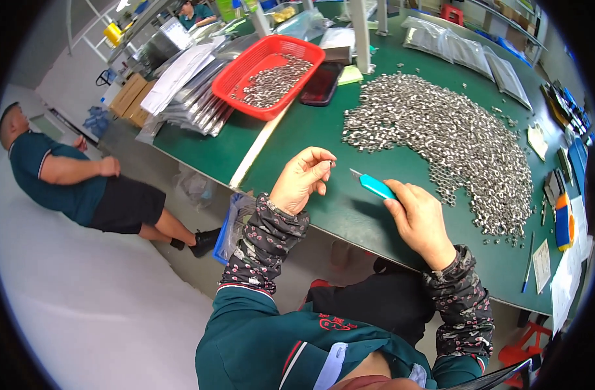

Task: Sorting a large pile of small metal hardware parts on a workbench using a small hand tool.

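Note:
My left hand is closed in a pinch above the table's front edge, with a small metal part between thumb and forefinger. Its exact shape is too small to make out. In my right hand is a craft knife with a teal handle. Its short blade points up and left, toward the pinched part but apart from it. Beyond both hands spreads a large heap of small silvery metal parts. More such parts lie in a red plastic basket at the back left.
A dark phone lies beside the basket on the green table. Stacked plastic-bagged sheets stand at left. Clear bags lie at the back, a pen and a yellow-blue tape dispenser at right. Another person walks at far left.

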The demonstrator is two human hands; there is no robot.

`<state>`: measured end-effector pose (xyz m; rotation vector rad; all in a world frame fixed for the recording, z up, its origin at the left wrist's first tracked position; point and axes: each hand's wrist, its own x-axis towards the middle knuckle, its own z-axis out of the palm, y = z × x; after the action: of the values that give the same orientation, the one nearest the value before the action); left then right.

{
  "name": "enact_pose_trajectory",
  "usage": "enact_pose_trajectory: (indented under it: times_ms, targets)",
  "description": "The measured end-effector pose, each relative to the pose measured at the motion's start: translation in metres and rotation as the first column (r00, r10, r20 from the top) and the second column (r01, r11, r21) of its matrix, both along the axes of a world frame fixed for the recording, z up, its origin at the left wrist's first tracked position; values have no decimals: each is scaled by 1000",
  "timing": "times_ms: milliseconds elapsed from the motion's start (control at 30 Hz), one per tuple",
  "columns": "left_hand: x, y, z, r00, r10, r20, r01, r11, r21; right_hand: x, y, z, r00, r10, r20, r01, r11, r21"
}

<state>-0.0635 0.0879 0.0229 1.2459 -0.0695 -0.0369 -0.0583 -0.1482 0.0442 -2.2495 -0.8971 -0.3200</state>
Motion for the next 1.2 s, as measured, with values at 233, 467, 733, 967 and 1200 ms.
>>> enact_pose_trajectory:
  times_ms: [233, 467, 733, 967, 1200]
  targets:
    - [-15, 21, -11, 997, -14, 70, 18, 998, -57, -6, 35, 11, 991, 96, -92, -98, 995, -17]
    - [-14, 30, -8, 974, -63, 217, 16, 977, 214, -6, 45, 14, 985, 100, -138, -109, 992, -59]
    - [-11, 30, -7, 977, -19, 212, -15, 987, 157, -2, 46, 11, 787, 146, -600, -100, 989, 109]
    - [-11, 8, -1, 967, 80, 242, -147, 951, 273, -1, 49, 4, 678, 266, -685, 99, 891, 443]
    - [-8, 0, 11, 878, 81, 471, -422, 596, 683, -4, 54, 14, 844, -22, -536, 155, 966, 205]
